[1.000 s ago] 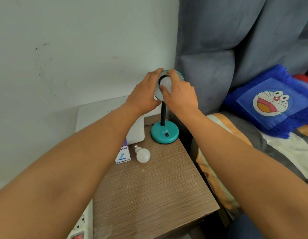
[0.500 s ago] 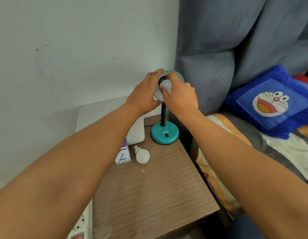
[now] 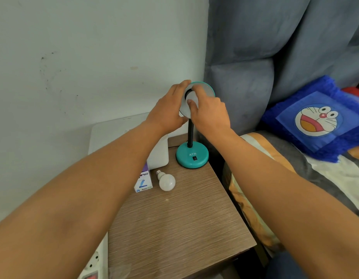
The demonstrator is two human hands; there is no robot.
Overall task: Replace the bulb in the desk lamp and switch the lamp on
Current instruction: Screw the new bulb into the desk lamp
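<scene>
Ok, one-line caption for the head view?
Both hands, left hand and right hand, at the teal lamp's shade; spare bulb lies on the table.

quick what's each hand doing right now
Left hand: closed around the lamp shade, steadying it.
Right hand: fingers closed on the bulb in the shade.

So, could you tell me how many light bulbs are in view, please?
2. One bulb lies on the table beside the box. The other bulb sits in the lamp shade, held by the right hand; the box may hide more.
</scene>
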